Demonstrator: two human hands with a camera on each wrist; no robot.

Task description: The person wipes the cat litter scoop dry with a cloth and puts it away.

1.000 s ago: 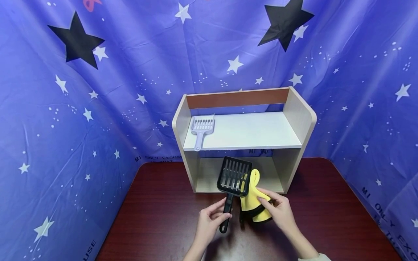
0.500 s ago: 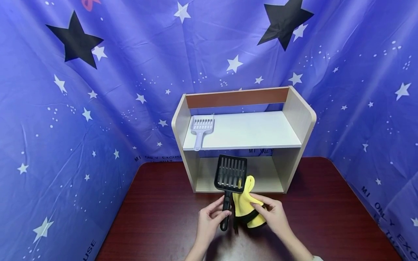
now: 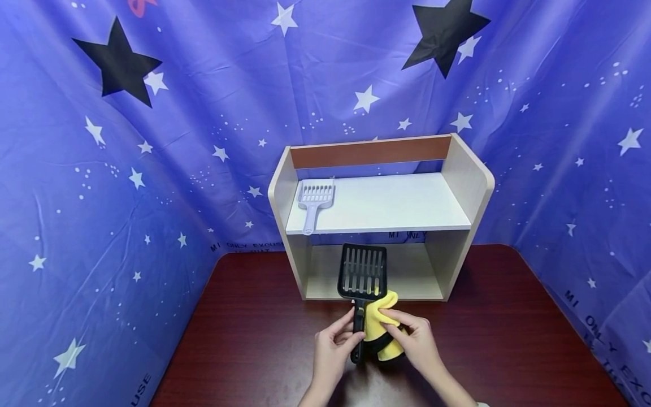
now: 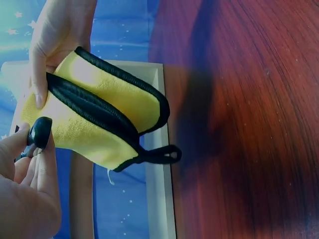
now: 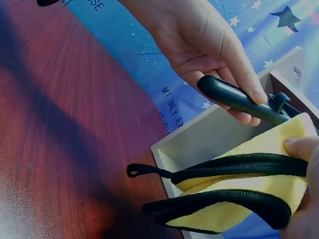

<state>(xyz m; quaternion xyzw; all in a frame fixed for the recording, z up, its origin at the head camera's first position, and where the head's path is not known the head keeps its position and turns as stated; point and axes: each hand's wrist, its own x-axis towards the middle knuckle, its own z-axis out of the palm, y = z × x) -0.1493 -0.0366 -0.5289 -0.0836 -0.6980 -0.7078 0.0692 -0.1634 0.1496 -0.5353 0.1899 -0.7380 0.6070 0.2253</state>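
Note:
A black slotted litter scoop (image 3: 363,271) is held up by its handle between the thumb and fingers of my left hand (image 3: 329,355), its head pointing away from me. My right hand (image 3: 418,346) pinches a folded yellow cloth with black edging (image 3: 375,326) against the scoop's right side, near where handle meets head. In the left wrist view the cloth (image 4: 94,137) hangs with its black loop outward, beside the scoop's handle end (image 4: 41,132). The right wrist view shows the left hand's thumb along the black handle (image 5: 234,97), and a small hook on it.
Behind the hands stands a two-level wooden shelf (image 3: 458,249). On its white upper board (image 3: 396,203) a pale lavender slotted scoop (image 3: 315,198) lies at the left. The dark red table (image 3: 244,328) is surrounded by a blue star-print curtain (image 3: 213,113).
The right hand and cloth have moved left and in behind the scoop, closer to the handle. The scoop shifted slightly left, then back right a little. The shelf and pale scoop stayed put.

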